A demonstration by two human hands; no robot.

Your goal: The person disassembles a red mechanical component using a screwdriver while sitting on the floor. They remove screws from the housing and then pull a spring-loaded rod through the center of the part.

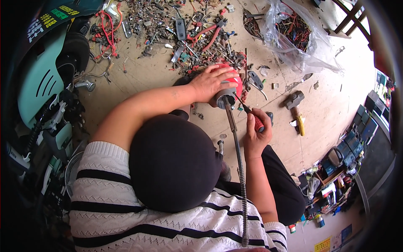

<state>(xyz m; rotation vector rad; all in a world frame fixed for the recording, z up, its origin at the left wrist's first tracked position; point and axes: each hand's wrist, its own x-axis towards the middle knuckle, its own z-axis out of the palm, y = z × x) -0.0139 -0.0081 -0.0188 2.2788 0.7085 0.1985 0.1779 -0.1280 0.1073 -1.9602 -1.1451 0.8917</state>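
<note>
**Screwdriver slanting at drum's collar**

Your left hand point(212, 84) wraps over the red-and-grey drum point(229, 89), fingers slightly spread, gripping it. Your right hand point(256, 134), curled tight on the screwdriver point(247, 109), sits near-right of the drum; the screwdriver's long axis points far-left at the collar, tip contact unclear. Scuffed floor point(138, 77): hammer point(296, 110) right, plastic bag point(319, 61) far right, scrap pile point(159, 40) far.

I count two hands: one left hand point(211, 84), one right hand point(257, 136); one screwdriver point(259, 124); one hammer point(297, 110); one pair of red-handled pliers point(218, 27); one clear plastic bag point(312, 55); one red-and-grey round housing point(239, 86); one long coiled metal hose point(241, 172); small scattered parts point(201, 55), too many to number.
</note>
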